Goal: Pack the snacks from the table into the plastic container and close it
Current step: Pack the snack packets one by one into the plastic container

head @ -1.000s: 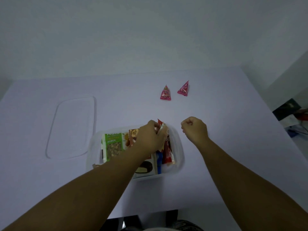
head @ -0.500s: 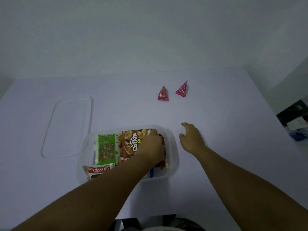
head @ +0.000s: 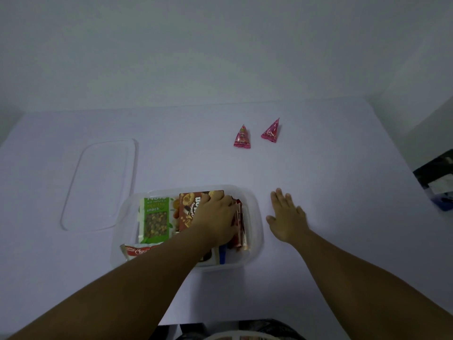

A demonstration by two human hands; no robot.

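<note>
Lying apart: lid; 2 pink packets

two bare forearms, no sleeves in view, left hand and right hand — no rings, watch or gloves visible, dark patterned clothing at bottom edge — blurred

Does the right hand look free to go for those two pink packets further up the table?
Probably yes. The right hand is open, holding nothing, flat beside the container. Only bare table lies between it and the two pink packets.
</note>
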